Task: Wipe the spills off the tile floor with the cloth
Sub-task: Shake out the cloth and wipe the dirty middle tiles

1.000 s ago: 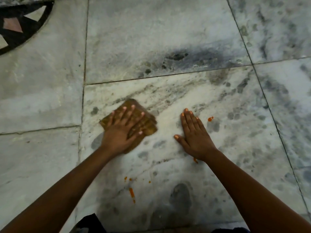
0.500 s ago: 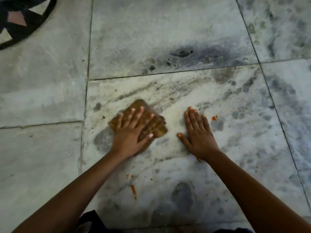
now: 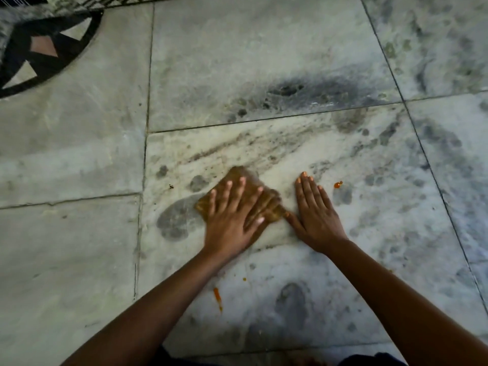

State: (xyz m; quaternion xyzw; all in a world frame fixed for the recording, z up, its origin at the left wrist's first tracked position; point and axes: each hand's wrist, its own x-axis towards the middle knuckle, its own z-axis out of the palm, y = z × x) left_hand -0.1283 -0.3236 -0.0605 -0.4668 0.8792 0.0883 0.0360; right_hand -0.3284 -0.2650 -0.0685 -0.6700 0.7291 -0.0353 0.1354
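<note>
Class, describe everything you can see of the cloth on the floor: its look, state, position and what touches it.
The cloth is a small brownish-yellow rag, folded or bunched into a rough pad with ridged folds along its right side. It looks soft and possibly damp, though that cannot be confirmed. It lies flat on a pale marble tile, slightly blurred. The left hand presses down on it, palm flat with fingers spread, covering much of it. Its right corner meets the thumb of the right hand, which rests flat on the tile.

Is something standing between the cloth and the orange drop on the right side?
Yes. The right hand lies flat on the tile floor, directly between the cloth under the left hand and the orange drop. Its thumb nearly touches the cloth's edge.
</note>
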